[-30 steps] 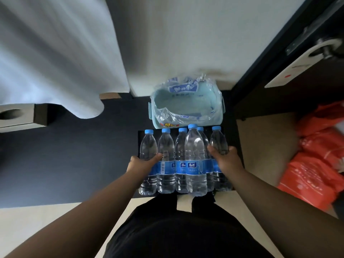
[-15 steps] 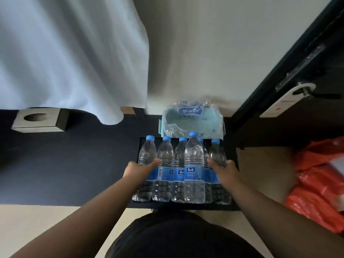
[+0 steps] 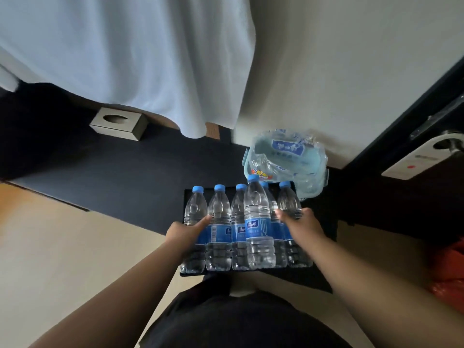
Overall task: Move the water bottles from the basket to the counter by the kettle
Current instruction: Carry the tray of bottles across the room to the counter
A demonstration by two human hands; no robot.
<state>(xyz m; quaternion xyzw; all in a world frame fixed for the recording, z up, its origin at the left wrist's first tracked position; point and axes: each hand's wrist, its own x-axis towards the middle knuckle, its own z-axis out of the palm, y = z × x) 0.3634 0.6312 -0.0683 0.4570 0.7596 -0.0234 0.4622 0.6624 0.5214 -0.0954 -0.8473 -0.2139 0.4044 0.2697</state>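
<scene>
Head view. Six water bottles (image 3: 238,222) with blue caps and blue labels stand upright in a tight group in front of the person. Five form a row, and the sixth sits in front of that row, right of its middle and nearer the camera.

The left hand (image 3: 187,233) is clamped on the left end of the row, with the palm against the outermost bottle and the thumb across the front toward the second. The right hand (image 3: 301,226) is clamped on the right end, with fingers (image 3: 283,216) reaching across the fronts of the outer bottles. The hands are apart and the group is squeezed between them.

The bottles are over a black tray (image 3: 324,234). Whether their bases rest on it or are lifted clear cannot be told.

Just behind the tray, against the wall (image 3: 339,71), is a pale blue basket (image 3: 324,162) holding crumpled clear plastic wrap with blue print.

A dark surface (image 3: 113,172) runs to the left and carries a square tissue box (image 3: 118,124). A white cloth (image 3: 125,59) hangs down over its far edge.

At right is a dark door (image 3: 401,116) with a white tag (image 3: 416,160) on its handle. An orange bag (image 3: 449,272) lies at the right edge. Pale floor (image 3: 62,247) shows at lower left.
</scene>
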